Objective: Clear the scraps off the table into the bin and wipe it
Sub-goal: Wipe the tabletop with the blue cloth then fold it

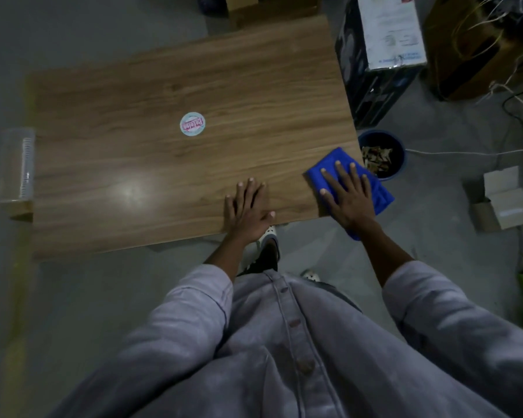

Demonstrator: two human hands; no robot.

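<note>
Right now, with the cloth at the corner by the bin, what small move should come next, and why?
Probably sweep the blue cloth leftward across the table under the flat right hand. The scraps already lie in the bin, none show on the wood, and the cloth sits at the near right corner, partly overhanging, so nearly all the surface lies to its left.
</note>
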